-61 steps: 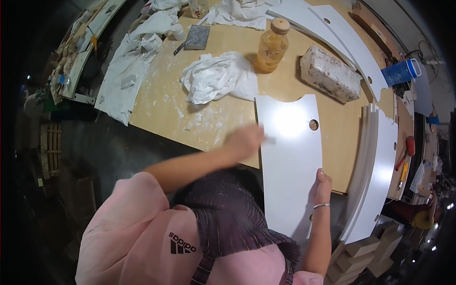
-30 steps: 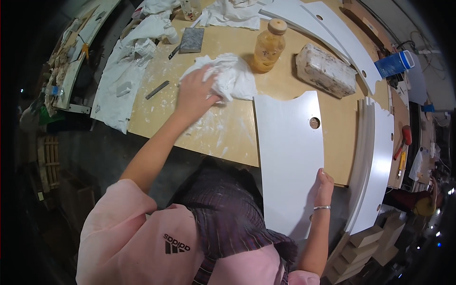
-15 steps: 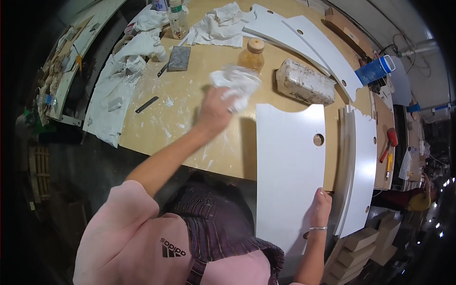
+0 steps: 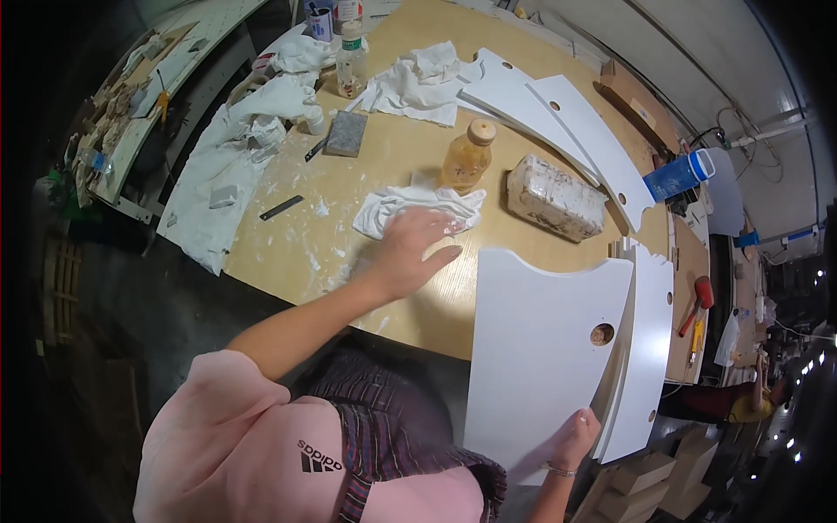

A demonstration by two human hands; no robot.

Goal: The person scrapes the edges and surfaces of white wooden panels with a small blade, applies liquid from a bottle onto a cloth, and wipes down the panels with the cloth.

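My left hand (image 4: 408,254) is open, fingers spread, at the near edge of a crumpled white cloth (image 4: 377,209) lying on the wooden table. Behind the cloth stands a capped bottle of amber liquid (image 4: 466,164). With closed fingers, my right hand (image 4: 575,438) grips the right edge of a white panel (image 4: 532,340). This panel has a curved notch in its far end and a round hole near its right side. It slants in front of me, its far end up by the table's near edge. Its lower part is partly cut off from sight by my body.
A plastic-wrapped block (image 4: 555,199) sits beyond the panel. More white panels stand on edge (image 4: 643,349) at right and lie (image 4: 575,131) at the back. On the left are a grey sanding block (image 4: 345,133), a dark flat strip (image 4: 282,207) and white sheeting (image 4: 200,205).
The cloth that was bunched in my left hand now lies on the table, and that hand has opened. The white panel has tilted, still in my right hand. The view has shifted a little.
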